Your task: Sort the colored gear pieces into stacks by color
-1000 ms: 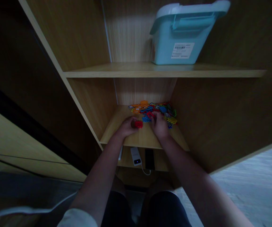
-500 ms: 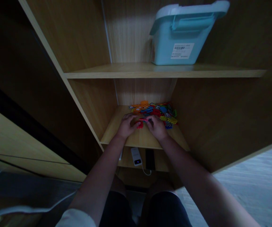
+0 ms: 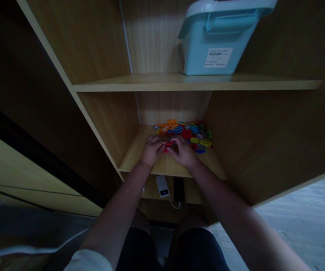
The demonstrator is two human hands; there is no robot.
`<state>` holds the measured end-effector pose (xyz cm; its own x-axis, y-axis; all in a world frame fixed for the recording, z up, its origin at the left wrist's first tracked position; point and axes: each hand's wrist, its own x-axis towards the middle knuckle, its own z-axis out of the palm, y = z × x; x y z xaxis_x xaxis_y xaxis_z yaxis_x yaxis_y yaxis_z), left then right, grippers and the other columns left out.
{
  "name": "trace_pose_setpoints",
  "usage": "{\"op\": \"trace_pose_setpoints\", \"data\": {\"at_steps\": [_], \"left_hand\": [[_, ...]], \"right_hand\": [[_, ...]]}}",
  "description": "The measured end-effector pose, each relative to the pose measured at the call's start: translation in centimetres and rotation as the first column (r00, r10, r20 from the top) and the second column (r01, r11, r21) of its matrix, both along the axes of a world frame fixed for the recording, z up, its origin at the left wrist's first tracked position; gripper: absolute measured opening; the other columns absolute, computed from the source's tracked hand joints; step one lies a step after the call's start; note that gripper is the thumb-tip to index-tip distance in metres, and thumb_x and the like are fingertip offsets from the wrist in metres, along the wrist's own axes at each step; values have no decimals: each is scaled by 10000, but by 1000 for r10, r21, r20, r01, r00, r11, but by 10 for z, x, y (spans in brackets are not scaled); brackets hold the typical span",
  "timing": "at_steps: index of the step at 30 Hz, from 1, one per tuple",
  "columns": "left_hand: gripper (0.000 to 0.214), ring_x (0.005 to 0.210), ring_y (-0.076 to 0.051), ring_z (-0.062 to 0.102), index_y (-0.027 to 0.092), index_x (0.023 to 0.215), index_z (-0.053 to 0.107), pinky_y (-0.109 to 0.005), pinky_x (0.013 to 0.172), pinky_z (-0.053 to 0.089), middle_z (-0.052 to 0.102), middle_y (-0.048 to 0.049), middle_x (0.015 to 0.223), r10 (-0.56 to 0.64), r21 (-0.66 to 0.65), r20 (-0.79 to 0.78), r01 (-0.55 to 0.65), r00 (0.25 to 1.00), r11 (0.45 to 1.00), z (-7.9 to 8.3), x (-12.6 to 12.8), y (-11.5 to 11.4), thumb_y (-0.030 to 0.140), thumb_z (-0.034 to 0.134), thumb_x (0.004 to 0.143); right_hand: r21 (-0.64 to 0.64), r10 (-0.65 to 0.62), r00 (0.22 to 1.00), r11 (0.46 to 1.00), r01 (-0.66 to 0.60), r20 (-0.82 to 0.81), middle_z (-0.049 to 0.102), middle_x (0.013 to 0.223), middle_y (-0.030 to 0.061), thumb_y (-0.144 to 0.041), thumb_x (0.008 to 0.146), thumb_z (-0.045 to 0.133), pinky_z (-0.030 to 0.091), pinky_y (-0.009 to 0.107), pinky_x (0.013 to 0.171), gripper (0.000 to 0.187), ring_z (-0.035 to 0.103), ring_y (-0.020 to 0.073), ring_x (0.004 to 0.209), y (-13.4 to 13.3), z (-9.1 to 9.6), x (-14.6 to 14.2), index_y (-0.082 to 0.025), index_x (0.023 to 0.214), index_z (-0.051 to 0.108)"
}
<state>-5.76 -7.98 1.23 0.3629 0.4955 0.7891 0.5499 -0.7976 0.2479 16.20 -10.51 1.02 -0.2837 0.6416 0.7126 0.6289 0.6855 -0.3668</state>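
Observation:
Between my two hands is a small red plastic piece (image 3: 168, 144), partly covered by the fingers; its exact shape is hard to make out. My left hand (image 3: 152, 150) pinches it from the left side. From the right, the fingers of my right hand (image 3: 184, 152) close on the same piece. Just behind the hands lies a heap of flat, toothed plastic pieces (image 3: 195, 130) in orange, blue, red, yellow and green. Both hands are above the front part of the middle shelf (image 3: 135, 154).
On the shelf above stands a light blue lidded bin (image 3: 213, 41) with a white label. Below the hands, a white power bank (image 3: 163, 186) with a cable and a flat black object (image 3: 179, 190) lie on a lower board. Wooden side walls (image 3: 110, 116) enclose the shelf.
My right hand has shifted slightly left and its fingers now close on the red piece together with the left. The hands are nearer each other; the view tilted slightly.

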Motion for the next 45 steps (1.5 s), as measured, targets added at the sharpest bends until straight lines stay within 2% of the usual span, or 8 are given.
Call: {"op": "trace_pose_setpoints", "data": {"at_steps": [9,12,15,17,21,30,38,45], "left_hand": [[172,1042,-256,637,264,1094,819,-434,948,549,717,-76,1042,16,-48,-20,-17,1000,999,3,1,-4,229,675,1007],[314,1161,-285,648,255,1255,762,-480,1058,537,719,-97,1187,-7,-147,-7,5,1000,989,0,0,-1,212,727,946],[592,1266,-320,655,224,1421,641,-528,1144,513,711,-133,1320,-22,-319,98,52,995,946,-9,-4,10,238,832,861],[649,1271,-326,675,223,1425,624,-536,1134,530,717,-147,1334,-27,-426,184,105,983,898,-16,-9,18,331,886,842],[812,1280,-347,692,225,1426,628,-555,1145,537,726,-160,1366,-140,-511,145,195,979,837,-24,-16,28,427,987,727],[742,1242,-323,716,208,1425,624,-542,1145,534,756,-138,1312,-85,-562,131,145,988,814,-22,-13,25,284,944,761],[671,1120,-290,757,231,1377,643,-504,1050,593,782,-107,1217,-121,-561,183,205,976,802,-23,-13,25,276,922,768],[644,1121,-279,756,220,1358,655,-485,1046,600,776,-109,1214,-137,-559,191,222,972,799,-21,-12,23,224,899,762]], "right_hand": [[-99,29,994,994,-40,-105,746,1156,83,-422,1054,630,584,432,953,213,704,250,1008,2,-2,3,-267,1187,692],[-131,-1,987,991,-20,-160,764,1125,69,-402,1014,670,588,425,934,192,708,245,976,7,-7,6,-275,1151,713],[-159,-16,982,987,-14,-189,775,1147,68,-395,986,697,588,433,947,189,717,251,1000,12,-10,8,-278,1131,729],[-172,25,983,983,-57,-182,783,1162,61,-382,983,701,580,437,990,166,728,252,1058,14,-11,9,-283,1112,737],[-198,99,985,972,-126,-139,798,1164,39,-330,982,705,551,444,1077,101,736,247,1149,15,-9,8,-294,1068,744],[-238,125,987,960,-147,-106,806,1107,30,-304,962,721,561,419,1021,68,748,240,1076,17,-14,8,-280,1024,733],[-274,93,992,955,-114,-89,802,1056,19,-314,942,735,582,392,915,85,748,229,964,17,-16,7,-287,1022,731],[-259,58,997,964,-67,-44,805,1065,25,-312,914,767,574,414,942,149,744,247,998,18,-17,7,-292,1056,726]]}}
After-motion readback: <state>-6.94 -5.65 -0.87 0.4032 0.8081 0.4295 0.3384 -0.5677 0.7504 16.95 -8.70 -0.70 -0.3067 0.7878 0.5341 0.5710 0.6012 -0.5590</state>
